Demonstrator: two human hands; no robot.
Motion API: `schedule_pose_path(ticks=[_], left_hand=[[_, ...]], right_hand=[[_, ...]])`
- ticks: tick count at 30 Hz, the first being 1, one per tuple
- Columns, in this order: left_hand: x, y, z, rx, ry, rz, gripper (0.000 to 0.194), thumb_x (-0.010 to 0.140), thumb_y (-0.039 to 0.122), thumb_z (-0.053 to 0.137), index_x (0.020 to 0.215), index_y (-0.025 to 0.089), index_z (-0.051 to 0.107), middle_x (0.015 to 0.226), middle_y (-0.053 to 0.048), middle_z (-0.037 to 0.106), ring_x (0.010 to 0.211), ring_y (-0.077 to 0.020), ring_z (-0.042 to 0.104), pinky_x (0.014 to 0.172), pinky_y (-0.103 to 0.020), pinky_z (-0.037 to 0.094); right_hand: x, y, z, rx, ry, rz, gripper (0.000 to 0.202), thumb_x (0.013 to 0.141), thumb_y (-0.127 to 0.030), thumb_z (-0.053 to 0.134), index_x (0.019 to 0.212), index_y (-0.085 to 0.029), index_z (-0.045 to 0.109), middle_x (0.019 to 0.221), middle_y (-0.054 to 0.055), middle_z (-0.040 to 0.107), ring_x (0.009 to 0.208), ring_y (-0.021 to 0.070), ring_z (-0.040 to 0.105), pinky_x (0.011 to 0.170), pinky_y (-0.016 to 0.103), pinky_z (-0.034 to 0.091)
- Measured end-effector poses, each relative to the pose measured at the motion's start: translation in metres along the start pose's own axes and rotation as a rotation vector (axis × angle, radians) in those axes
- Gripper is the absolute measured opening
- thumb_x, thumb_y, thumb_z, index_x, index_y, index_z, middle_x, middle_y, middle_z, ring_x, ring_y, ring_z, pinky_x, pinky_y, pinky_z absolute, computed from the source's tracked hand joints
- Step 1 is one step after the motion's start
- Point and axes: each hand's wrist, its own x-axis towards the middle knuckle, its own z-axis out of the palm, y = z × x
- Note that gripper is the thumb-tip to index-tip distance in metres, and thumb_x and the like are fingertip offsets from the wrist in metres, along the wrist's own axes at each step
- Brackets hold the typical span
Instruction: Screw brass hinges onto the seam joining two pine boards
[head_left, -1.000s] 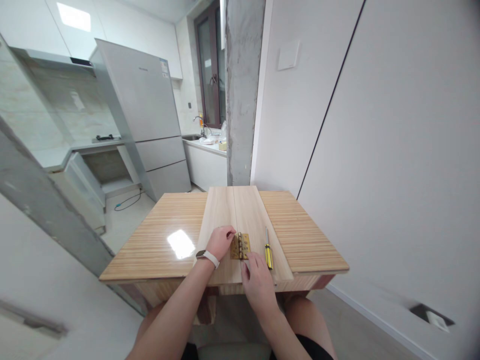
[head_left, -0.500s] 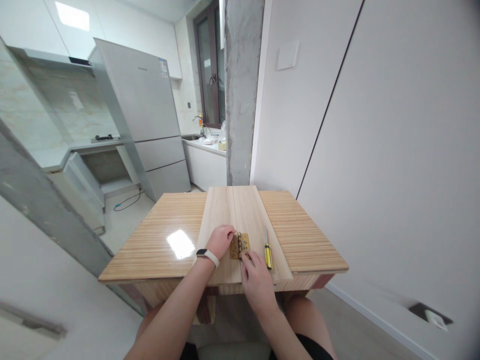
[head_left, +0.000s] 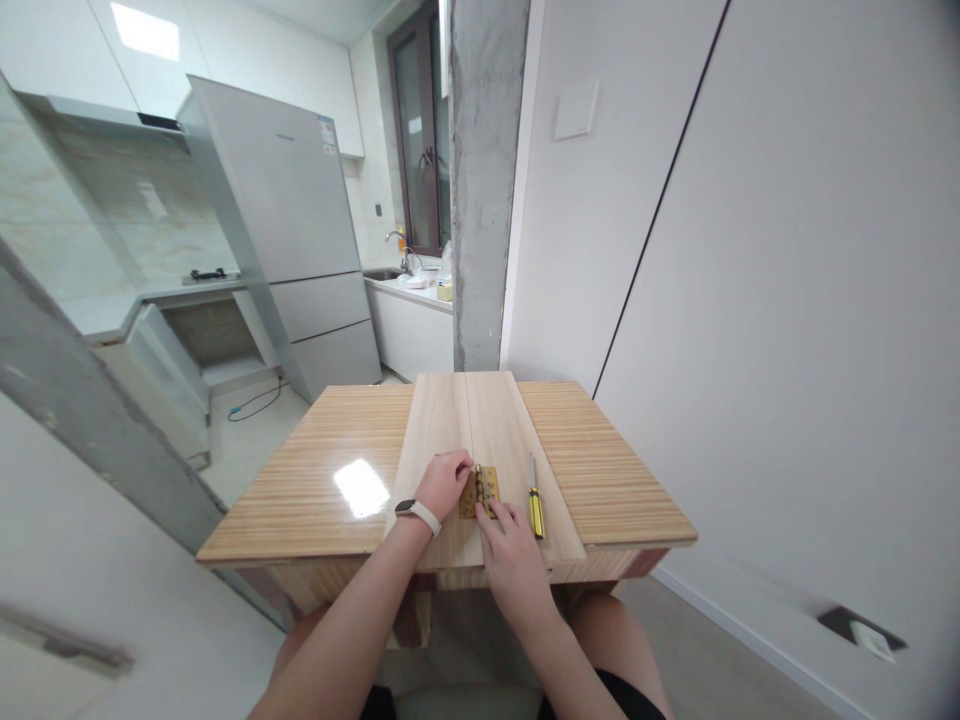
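A brass hinge [head_left: 489, 484] lies opened flat across the seam between two pale wooden boards [head_left: 495, 415]. My left hand [head_left: 445, 482], with a white-banded watch on the wrist, is closed at the hinge's upper left edge; whatever its fingers pinch is too small to make out. The fingers of my right hand [head_left: 510, 540] are apart and rest on the lower part of the hinge, hiding its near edge. To the right of that hand, a yellow and black screwdriver [head_left: 535, 510] lies on the right board, its shaft pointing away from me.
Under the boards stands a striped wooden table [head_left: 615, 470]. A grey pillar [head_left: 487, 190] and a white wall [head_left: 750, 300] rise behind and to the right. Further back are a fridge [head_left: 292, 200] and a counter with a sink [head_left: 384, 273].
The fingers of my right hand have shifted slightly left and up on the hinge, uncovering more of its right leaf. My left hand has barely moved.
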Motion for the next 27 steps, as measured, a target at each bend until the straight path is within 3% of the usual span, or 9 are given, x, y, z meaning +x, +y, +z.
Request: schedule_pose_path(ticks=[6,12,16,19,24,27], left_hand=[[-0.003,-0.008,0.008,-0.148,0.054,-0.124,0.014,0.089,0.012,0.061,0.097,0.020,0.067,0.089,-0.003,0.075,0.082,-0.0153,0.069,0.079,-0.028,0.054],[-0.005,-0.010,0.010,-0.196,0.065,-0.153,0.012,0.088,0.013,0.061,0.097,0.019,0.067,0.088,-0.003,0.074,0.082,-0.0145,0.069,0.078,-0.028,0.055],[-0.006,-0.009,0.009,-0.189,0.068,-0.172,0.012,0.088,0.012,0.062,0.097,0.019,0.067,0.087,-0.003,0.074,0.082,-0.0139,0.069,0.078,-0.027,0.055],[-0.007,-0.010,0.009,-0.193,0.065,-0.170,0.011,0.088,0.013,0.064,0.095,0.019,0.069,0.088,-0.003,0.075,0.082,-0.0143,0.069,0.078,-0.028,0.055],[-0.007,-0.011,0.008,-0.191,0.062,-0.127,0.009,0.089,0.016,0.065,0.092,0.019,0.072,0.088,-0.003,0.076,0.081,-0.0151,0.069,0.078,-0.029,0.054],[-0.008,-0.011,0.007,-0.184,0.056,-0.110,0.009,0.090,0.017,0.065,0.092,0.020,0.073,0.089,-0.003,0.076,0.082,-0.0153,0.070,0.079,-0.029,0.054]], right_hand=[[0.000,-0.001,0.000,0.014,-0.016,0.018,0.046,0.094,-0.007,0.050,0.135,-0.019,0.066,0.128,0.015,0.066,0.121,0.0281,0.056,0.105,0.048,0.052],[0.002,-0.006,-0.010,0.130,0.026,0.070,0.045,0.095,-0.008,0.044,0.133,-0.020,0.063,0.128,0.014,0.063,0.123,0.0274,0.056,0.104,0.049,0.052],[0.006,0.001,-0.027,0.143,0.110,0.163,0.033,0.097,-0.017,0.046,0.126,-0.022,0.062,0.123,0.014,0.062,0.117,0.0280,0.058,0.101,0.048,0.052],[0.008,0.014,-0.040,0.017,0.161,0.302,0.021,0.098,-0.029,0.052,0.114,-0.021,0.062,0.110,0.013,0.061,0.105,0.0284,0.060,0.093,0.045,0.052],[0.003,0.029,-0.050,-0.219,0.029,0.433,0.030,0.093,-0.045,0.062,0.111,-0.021,0.060,0.099,0.012,0.062,0.091,0.0292,0.063,0.076,0.039,0.049],[0.000,0.029,-0.047,-0.288,-0.063,0.445,0.028,0.092,-0.042,0.064,0.109,-0.020,0.059,0.094,0.012,0.064,0.084,0.0286,0.065,0.072,0.037,0.046]])
